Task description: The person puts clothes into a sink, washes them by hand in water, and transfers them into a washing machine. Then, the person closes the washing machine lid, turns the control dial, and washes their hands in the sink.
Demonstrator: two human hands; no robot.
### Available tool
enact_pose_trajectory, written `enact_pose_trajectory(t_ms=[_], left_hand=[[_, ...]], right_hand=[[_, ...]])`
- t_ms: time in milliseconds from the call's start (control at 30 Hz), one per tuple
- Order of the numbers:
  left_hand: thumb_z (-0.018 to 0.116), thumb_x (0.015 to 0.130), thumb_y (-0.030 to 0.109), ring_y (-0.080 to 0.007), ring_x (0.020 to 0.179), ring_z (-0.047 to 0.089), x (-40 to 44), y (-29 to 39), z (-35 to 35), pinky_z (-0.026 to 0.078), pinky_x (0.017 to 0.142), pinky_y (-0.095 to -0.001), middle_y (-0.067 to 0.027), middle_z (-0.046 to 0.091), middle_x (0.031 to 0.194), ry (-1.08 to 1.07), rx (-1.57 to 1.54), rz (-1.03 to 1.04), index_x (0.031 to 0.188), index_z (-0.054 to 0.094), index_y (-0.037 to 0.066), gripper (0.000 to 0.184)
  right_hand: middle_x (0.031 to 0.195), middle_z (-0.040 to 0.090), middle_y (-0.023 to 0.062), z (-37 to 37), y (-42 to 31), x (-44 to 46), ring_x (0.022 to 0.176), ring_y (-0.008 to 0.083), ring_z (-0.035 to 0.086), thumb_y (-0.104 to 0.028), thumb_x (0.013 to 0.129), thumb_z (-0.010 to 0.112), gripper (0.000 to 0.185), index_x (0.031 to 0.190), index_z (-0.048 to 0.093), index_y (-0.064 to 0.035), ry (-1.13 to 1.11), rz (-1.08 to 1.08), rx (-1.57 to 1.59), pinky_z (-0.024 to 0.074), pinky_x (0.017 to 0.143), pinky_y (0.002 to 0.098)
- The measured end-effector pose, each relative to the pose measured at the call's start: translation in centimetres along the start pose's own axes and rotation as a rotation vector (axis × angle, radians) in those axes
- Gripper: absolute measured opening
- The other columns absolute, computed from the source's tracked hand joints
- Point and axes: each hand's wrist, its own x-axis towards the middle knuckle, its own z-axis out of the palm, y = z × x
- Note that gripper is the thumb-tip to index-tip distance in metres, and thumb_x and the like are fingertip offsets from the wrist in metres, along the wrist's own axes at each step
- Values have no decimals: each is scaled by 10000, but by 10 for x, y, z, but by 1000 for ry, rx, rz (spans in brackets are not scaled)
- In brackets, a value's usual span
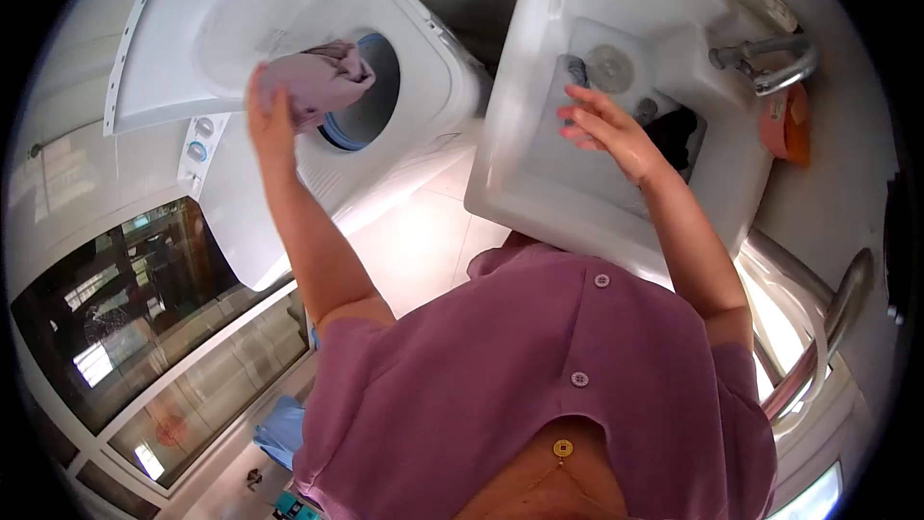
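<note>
Holding a bunched mauve cloth in its grip, the left hand hangs over the washing machine in the head view, its thumb and fingers closed on the near side of the bundle. The cloth seems gathered up so that one hand can carry it. It overlaps the blue-rimmed opening just right of that hand; whether it touches the rim, I cannot tell. The right hand is spread, fingers loosely bent, with nothing visible in its grasp, above the sink. Below and just right of it lies a black cloth, probably kept inside the basin walls to hold in the wet; a grey piece lies just beyond the fingertips.

Beside the left hand, a white panel limits room on the outer side. The tap juts over the sink edge, right of the right hand. Between the hands, bare floor shows.
</note>
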Motion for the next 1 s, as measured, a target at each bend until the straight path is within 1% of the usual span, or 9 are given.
enact_pose_trajectory(t_ms=[133,200,300,533,600,633,733,867,1000], left_hand=[[524,914,182,-261,1072,585,8,-87,25,415,953,-336,-151,600,1202,-133,731,303,1310,517,115,402],[527,913,173,-230,1037,594,9,-72,37,431,924,-317,-146,623,1157,-86,267,-23,1284,543,103,378],[538,916,180,-219,1003,593,14,-58,43,445,890,-295,-151,621,1144,-73,186,-224,1270,554,86,367],[664,852,282,-264,1008,589,41,-95,49,453,881,-311,-192,611,1136,-53,21,-278,1264,533,12,510],[717,802,346,-347,1063,563,52,-140,56,451,908,-384,-227,562,1196,51,786,-78,1281,472,-57,672],[729,788,364,-379,1086,543,53,-134,61,436,936,-416,-241,525,1238,78,842,81,1288,445,-80,727],[720,811,309,-345,1116,536,42,-78,67,447,941,-418,-214,454,1331,139,634,359,1299,450,-47,662],[671,854,172,-271,1074,574,-14,-1,121,478,890,-360,-160,534,1257,52,88,226,1240,525,-4,448],[602,868,48,-222,964,620,-74,19,191,488,840,-316,-104,644,1063,-499,-44,343,1094,622,21,228]], right_hand=[[1230,559,83,-24,52,-10,1050,162,572,-419,911,563,614,1389,387,-78,81,139,-79,445,864,287],[1214,563,63,-37,65,-20,1026,144,572,-407,924,545,587,1390,386,-87,119,165,-30,442,854,277],[1183,577,42,-53,82,-35,984,121,579,-395,939,525,550,1385,394,-102,231,213,51,443,829,265],[1155,603,53,-119,136,-52,947,139,600,-393,905,573,564,1368,428,-105,640,298,60,467,801,290],[1118,604,27,-147,154,-61,913,116,587,-385,900,585,555,1364,432,-122,752,319,30,456,787,269],[1125,599,14,-160,161,-64,923,104,581,-393,905,581,544,1363,435,-137,809,349,13,448,799,270],[1034,594,-10,-190,185,-64,878,103,563,-361,916,574,449,1299,510,-134,844,385,-11,448,792,267],[1108,615,43,-212,258,-30,974,196,584,-309,907,577,380,1221,581,-95,858,330,-310,470,828,326],[1333,506,163,-106,293,-1,1223,301,488,-317,762,677,570,1283,544,-129,714,616,-1027,406,1003,378]])
